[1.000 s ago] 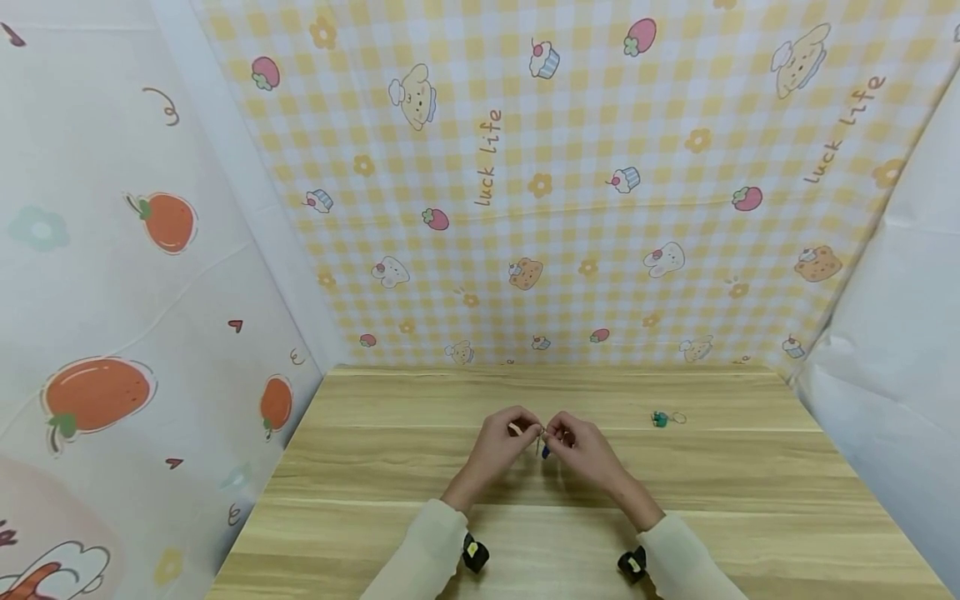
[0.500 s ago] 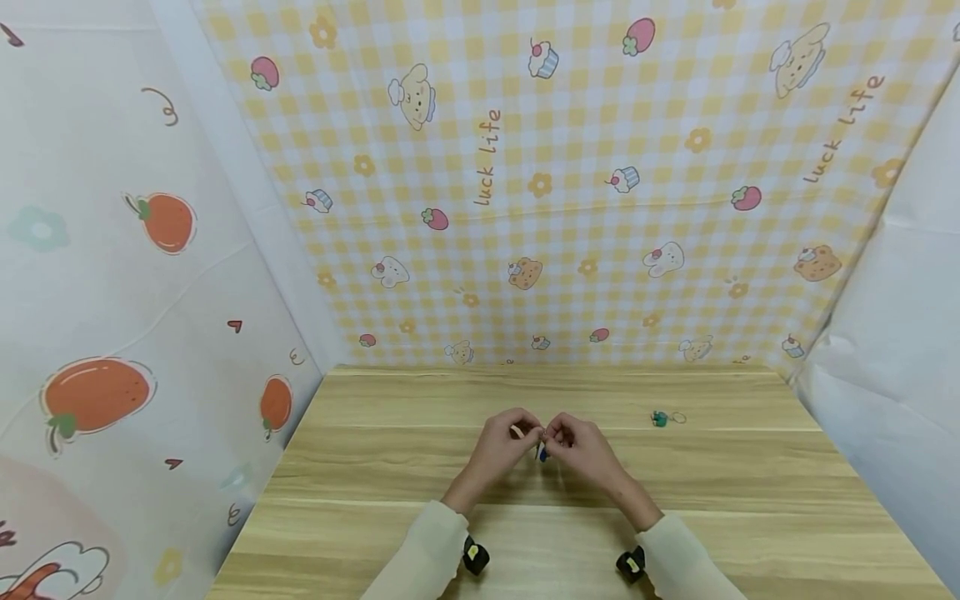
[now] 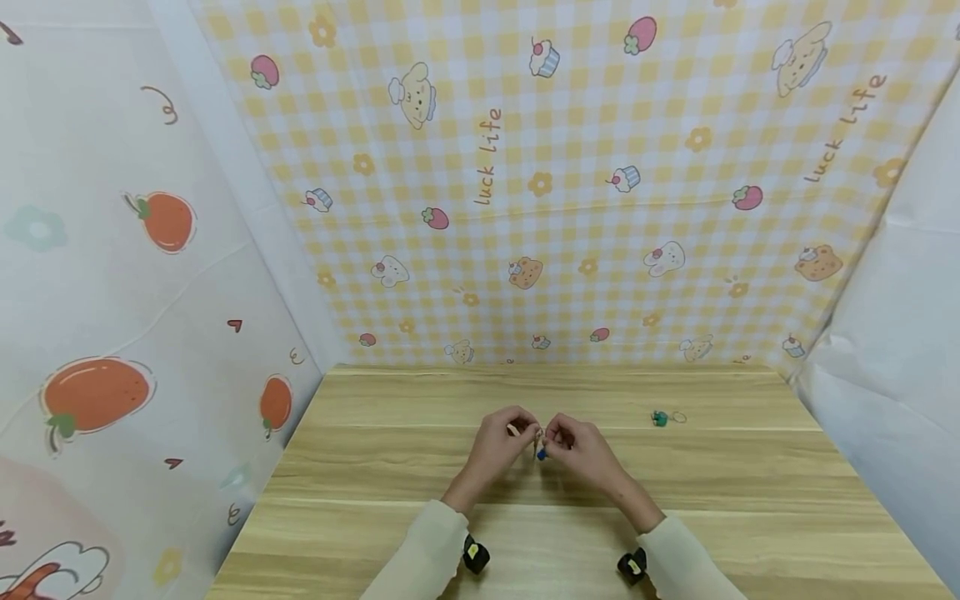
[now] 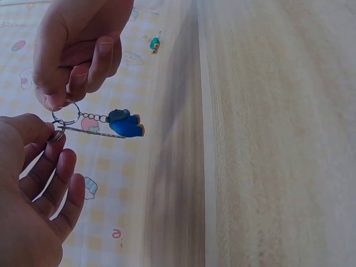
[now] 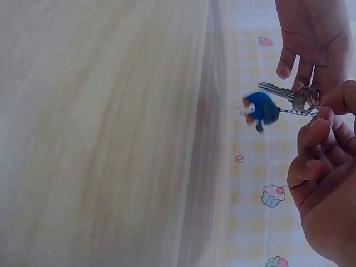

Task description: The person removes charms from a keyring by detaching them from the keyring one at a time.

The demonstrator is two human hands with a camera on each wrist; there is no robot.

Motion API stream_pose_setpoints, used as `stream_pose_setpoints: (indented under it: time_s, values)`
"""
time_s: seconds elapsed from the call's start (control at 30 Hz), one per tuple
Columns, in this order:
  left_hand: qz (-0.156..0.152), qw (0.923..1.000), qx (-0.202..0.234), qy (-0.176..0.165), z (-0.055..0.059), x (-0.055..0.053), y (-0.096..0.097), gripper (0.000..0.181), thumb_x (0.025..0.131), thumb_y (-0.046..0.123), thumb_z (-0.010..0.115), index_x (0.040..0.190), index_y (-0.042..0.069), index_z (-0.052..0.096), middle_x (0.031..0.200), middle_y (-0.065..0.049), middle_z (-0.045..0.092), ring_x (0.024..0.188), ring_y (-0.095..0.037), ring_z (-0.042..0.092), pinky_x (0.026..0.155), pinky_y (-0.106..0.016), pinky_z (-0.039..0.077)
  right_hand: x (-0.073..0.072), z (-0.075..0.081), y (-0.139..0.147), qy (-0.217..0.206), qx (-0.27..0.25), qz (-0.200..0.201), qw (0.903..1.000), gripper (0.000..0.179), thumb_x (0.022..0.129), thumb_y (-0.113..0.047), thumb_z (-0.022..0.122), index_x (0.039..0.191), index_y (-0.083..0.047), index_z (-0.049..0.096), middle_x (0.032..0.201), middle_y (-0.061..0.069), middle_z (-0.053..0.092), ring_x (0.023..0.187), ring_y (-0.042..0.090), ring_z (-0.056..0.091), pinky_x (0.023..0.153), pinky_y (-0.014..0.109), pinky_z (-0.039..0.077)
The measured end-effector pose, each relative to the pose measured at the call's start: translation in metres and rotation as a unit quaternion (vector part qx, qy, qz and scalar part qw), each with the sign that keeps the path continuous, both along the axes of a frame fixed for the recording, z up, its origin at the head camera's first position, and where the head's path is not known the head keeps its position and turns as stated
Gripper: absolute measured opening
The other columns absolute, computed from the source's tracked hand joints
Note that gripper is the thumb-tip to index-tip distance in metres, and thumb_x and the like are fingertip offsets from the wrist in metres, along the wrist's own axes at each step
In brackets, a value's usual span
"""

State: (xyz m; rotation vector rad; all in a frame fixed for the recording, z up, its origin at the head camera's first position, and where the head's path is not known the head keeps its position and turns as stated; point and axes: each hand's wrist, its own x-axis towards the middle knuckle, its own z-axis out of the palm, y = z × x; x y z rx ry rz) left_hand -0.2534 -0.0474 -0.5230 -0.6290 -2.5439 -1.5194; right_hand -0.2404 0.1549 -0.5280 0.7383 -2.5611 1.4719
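Both hands meet above the table. My left hand (image 3: 504,435) pinches a small metal ring (image 4: 55,135) at the head of a silver key (image 5: 297,98) between thumb and index finger; its other fingers are spread. My right hand (image 3: 581,448) pinches the larger split ring (image 4: 65,112) of a keychain. From that ring a short chain (image 4: 93,117) leads to a small blue figure (image 4: 127,123) with a dark head. Key and figure hang side by side below the fingertips. Whether the key is threaded on the larger ring cannot be told.
A green figure keychain (image 3: 659,419) with its own ring lies on the wooden table (image 3: 390,467), right of the hands. Patterned cloth (image 3: 570,217) rises behind the table's back edge. Black straps with cameras (image 3: 476,554) sit at both wrists.
Both hands stay almost in place, still pinching the rings. Their fingertips have parted slightly, and the key and blue figure have swung a little.
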Motion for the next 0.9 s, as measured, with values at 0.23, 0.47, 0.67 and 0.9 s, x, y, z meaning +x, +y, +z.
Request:
stream_pose_setpoints:
  time_s: [0.23, 0.47, 0.67, 0.9]
  values:
    - [0.003, 1.0000, 0.006, -0.005, 0.0011, -0.0001, 0.0005, 0.008, 0.104, 0.017, 0.070, 0.103, 0.016, 0.078, 0.095, 0.001, 0.075, 0.086, -0.006, 0.064, 0.074, -0.022, 0.056, -0.0009, -0.0025, 0.0003, -0.002, 0.004, -0.009, 0.9999, 0.010, 0.100, -0.005, 0.070, 0.096, -0.014, 0.068, 0.080, -0.007, 0.065, 0.067, 0.002, 0.053, 0.062, 0.020, 0.046]
    - [0.002, 1.0000, 0.002, -0.002, -0.0006, 0.0001, 0.0005, 0.008, 0.104, 0.017, 0.070, 0.103, 0.016, 0.078, 0.096, 0.002, 0.074, 0.086, -0.006, 0.064, 0.074, -0.022, 0.056, -0.0025, -0.0062, -0.0003, -0.020, -0.002, -0.005, 0.9998, 0.005, 0.104, -0.010, 0.068, 0.102, -0.006, 0.069, 0.083, 0.000, 0.068, 0.069, 0.003, 0.054, 0.062, 0.021, 0.047]
    - [-0.002, 1.0000, 0.005, 0.006, 0.0001, 0.0012, 0.0018, 0.008, 0.104, 0.017, 0.070, 0.103, 0.018, 0.078, 0.096, 0.002, 0.075, 0.086, -0.005, 0.064, 0.073, -0.022, 0.056, -0.0023, -0.0025, -0.0034, -0.031, 0.000, -0.032, 0.9990, 0.006, 0.104, -0.015, 0.070, 0.098, -0.013, 0.069, 0.080, 0.002, 0.069, 0.066, 0.004, 0.055, 0.061, 0.021, 0.047]
    - [-0.007, 0.9999, 0.001, 0.009, 0.0004, 0.0013, 0.0036, 0.007, 0.103, 0.015, 0.071, 0.101, 0.016, 0.078, 0.093, 0.002, 0.074, 0.083, -0.004, 0.063, 0.072, -0.021, 0.055, -0.0020, -0.0025, -0.0038, -0.019, -0.007, -0.034, 0.9992, 0.007, 0.099, -0.003, 0.070, 0.096, -0.009, 0.069, 0.081, -0.002, 0.068, 0.069, 0.003, 0.058, 0.063, 0.020, 0.050]
